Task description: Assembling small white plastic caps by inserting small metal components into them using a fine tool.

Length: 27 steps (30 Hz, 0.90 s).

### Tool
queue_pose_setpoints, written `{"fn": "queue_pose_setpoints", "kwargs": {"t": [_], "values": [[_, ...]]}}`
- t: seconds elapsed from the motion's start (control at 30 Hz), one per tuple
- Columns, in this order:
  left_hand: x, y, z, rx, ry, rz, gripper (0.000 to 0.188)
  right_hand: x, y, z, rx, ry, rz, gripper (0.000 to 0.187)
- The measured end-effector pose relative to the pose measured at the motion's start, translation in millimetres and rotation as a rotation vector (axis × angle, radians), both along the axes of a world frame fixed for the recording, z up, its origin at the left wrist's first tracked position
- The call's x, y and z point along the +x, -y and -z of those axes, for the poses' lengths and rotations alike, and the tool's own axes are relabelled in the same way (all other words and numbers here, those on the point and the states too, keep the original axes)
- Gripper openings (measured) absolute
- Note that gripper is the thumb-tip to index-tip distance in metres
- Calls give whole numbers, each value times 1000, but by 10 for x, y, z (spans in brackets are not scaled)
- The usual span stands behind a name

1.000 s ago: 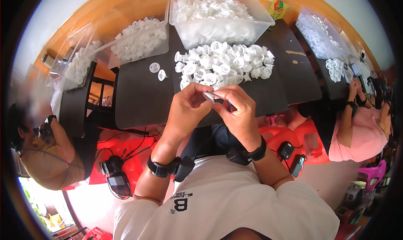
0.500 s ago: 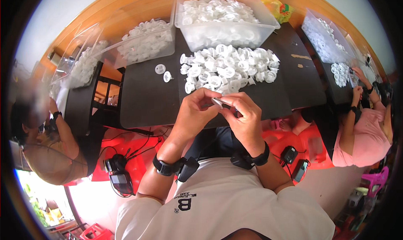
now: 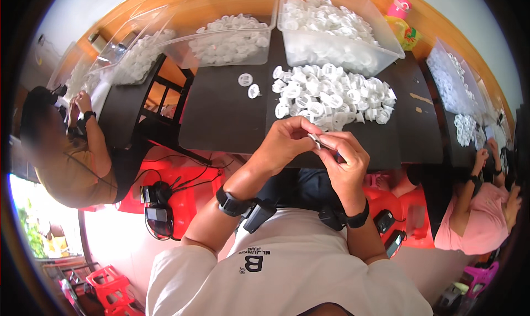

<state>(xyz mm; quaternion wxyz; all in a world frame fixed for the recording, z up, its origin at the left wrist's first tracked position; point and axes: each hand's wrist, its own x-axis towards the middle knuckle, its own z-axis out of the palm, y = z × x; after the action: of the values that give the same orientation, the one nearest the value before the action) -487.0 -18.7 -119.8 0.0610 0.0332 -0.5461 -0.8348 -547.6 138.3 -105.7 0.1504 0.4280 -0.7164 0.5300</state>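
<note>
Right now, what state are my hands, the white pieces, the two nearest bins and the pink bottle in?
Left hand, fingers closed on a small white piece.
Right hand, fingers bent in at that piece, exact grip unclear.
Heap of white pieces, loose on the table.
Two stray pieces, lying apart from the heap.
Bigger bin, open, holding many pieces.
Bin to its left, open, partly filled.
Pink bottle, upright.

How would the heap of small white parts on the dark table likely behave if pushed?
The heap would probably shift piecemeal, since its parts lie loosely on one another. They look stiff, as their round rims hold a crisp shape. Outer pieces might rock or tip, given their round faces and projecting backs.
</note>
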Motion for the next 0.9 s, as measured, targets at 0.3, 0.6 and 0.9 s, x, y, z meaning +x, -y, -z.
{"fn": "queue_pose_setpoints", "kwargs": {"t": [0.3, 0.6, 0.9], "values": [[108, 13, -186, -77, -19, 12, 21, 30, -4, -65, 13, 97, 12, 37], [145, -13, -97, 37, -45, 1, 17, 42, -19, 19, 6, 81, -39, 32], [131, -26, -63, 23, -29, -12, 15, 27, -20, 0, 20, 55, -51, 30]]}}
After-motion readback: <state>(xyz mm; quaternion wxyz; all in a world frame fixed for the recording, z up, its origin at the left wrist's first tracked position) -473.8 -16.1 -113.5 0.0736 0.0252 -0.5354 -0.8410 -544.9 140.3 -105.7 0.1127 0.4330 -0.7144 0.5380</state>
